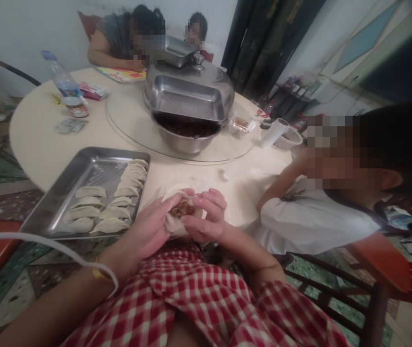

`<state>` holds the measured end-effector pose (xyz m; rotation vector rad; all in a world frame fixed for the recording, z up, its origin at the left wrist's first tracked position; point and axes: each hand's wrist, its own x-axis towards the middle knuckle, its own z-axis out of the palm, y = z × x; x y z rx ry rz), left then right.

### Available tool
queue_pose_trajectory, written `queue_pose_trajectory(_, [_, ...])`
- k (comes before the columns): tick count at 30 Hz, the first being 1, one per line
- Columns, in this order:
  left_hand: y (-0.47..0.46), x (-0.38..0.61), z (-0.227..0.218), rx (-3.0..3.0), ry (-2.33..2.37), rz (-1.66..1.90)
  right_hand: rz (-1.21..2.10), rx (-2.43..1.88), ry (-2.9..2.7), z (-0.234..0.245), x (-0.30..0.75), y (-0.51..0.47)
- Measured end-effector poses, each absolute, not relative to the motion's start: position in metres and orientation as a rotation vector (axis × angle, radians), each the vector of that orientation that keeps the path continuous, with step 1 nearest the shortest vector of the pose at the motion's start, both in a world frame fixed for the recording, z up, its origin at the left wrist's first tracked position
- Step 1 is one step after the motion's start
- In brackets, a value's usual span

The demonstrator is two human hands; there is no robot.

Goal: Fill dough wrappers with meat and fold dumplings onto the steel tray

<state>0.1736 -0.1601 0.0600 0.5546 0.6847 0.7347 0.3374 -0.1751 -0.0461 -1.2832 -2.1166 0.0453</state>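
Observation:
Between my two hands is a round dumpling wrapper (172, 222) with a mound of reddish-brown meat filling (182, 209) on it. My left hand (157, 217) cups the wrapper from the left, thumb along its edge. From the right, my right hand (208, 214) pinches the wrapper's rim with curled fingers. The wrapper is still unsealed, its filling showing. To the left, a metal tray (61, 193) carries several folded dumplings (114, 212) in rows along its right and near parts.
A metal bowl of dark filling (187, 142) stands on the glass turntable (126, 120), with an empty metal tray (187, 99) over it. A bottle (61, 77) and jar (75, 107) stand left. A person in white (300, 212) sits close on the right; two people sit across the table.

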Motion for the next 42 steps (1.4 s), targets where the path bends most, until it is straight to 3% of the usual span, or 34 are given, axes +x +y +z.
queue_pose_trajectory(4, [-0.161,0.175,0.055,0.65,0.665,0.796,-0.114,-1.22,-1.954,-0.022,0.326,-0.186])
queue_pose_trajectory(12, [-0.161,0.174,0.05,0.82,0.705,0.822,-0.135,-1.148,-1.673,-0.011,0.312,-0.185])
queue_pose_trajectory(24, [-0.154,0.167,0.022,1.08,0.911,0.905,0.749,-0.967,-1.451,-0.001,0.307,-0.166])
queue_pose_trajectory(33, [-0.15,0.172,0.027,1.076,0.826,0.909,0.944,-0.904,-1.21,-0.013,0.3,-0.158])
queue_pose_trajectory(42, [-0.138,0.167,0.007,1.179,0.884,1.064,0.886,-0.913,-1.052,-0.011,0.286,-0.164])
